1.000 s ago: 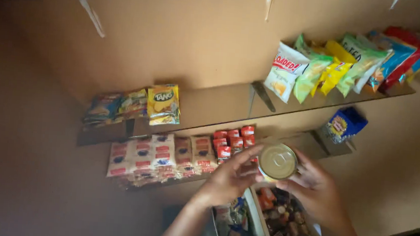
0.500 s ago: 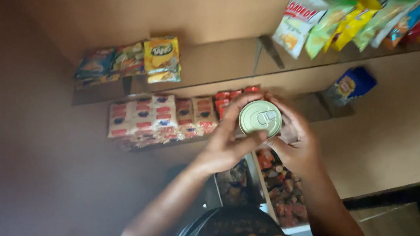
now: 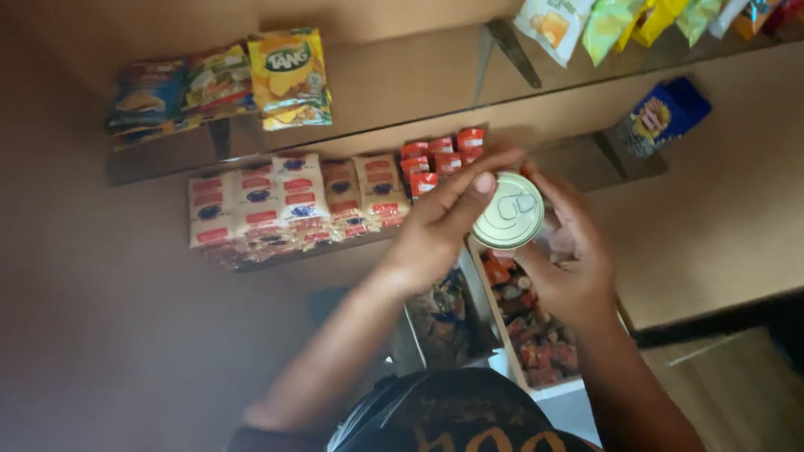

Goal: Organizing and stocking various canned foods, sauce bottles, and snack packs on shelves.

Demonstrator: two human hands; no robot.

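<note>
Big picture first: plain brown wall (image 3: 52, 304) filling the left, w/ two brown wooden shelves across it. Upper wooden shelf (image 3: 385, 81) carries a bunch of bright yellow-and-green drink-powder sachets (image 3: 285, 73) at the left and a row of white, green and yellow snack bags (image 3: 620, 9) at the top right. Lower wooden shelf (image 3: 570, 158) has a flat spread of white-and-red sachet strips (image 3: 280, 197), a cluster of small red packets (image 3: 441, 153) just beside them, and a blue snack pouch (image 3: 664, 113) leaning off to the right. Below that, a white-edged tray of mixed wrapped sweets (image 3: 532, 332).

Now the action: the round silver metal tin w/ pull-ring lid (image 3: 508, 210) sits in front of the lower shelf, lid facing the camera, right over the sweets tray. Compared w/ a sec ago it's come up closer to the lens and looks bigger, and both hands have closed in tighter round it. Left hand (image 3: 440, 229) wraps the tin's left side, thumb pressing on the lid's edge, grip clamped on the tin. Right hand (image 3: 571, 258) cups it from the right and below, fingers curled against the rim, also clamped on. Ring tab lies flat, lid looks sealed. Shelves' stock hasn't moved; only the view has dropped and shifted.
</note>
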